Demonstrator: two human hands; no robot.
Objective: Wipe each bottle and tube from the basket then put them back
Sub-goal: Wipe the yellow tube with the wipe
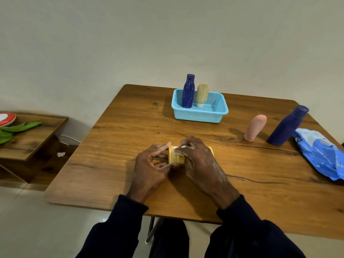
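Nearest the front edge of the wooden table (121, 138), both hands work on a yellow container (176, 159) lying on its side; whether it is a bottle or a tube is hard to tell. The left hand (151, 165) has its fingers curled round one end, seemingly to steady it against rolling. The right hand (198, 161) curls over the top and pinches a white wipe (179, 148) against it, so this looks like the wiping step itself. Farther right, a pink tube (256, 127) and a dark blue bottle (286, 126) stand well apart from the basket, near a blue wipes packet (320, 151). They are probably parked there awaiting wiping or return; which, I cannot say. Toward the far edge, the light blue basket (199, 116) holds a navy bottle (188, 91) and a pale yellow tube (202, 94), both upright.
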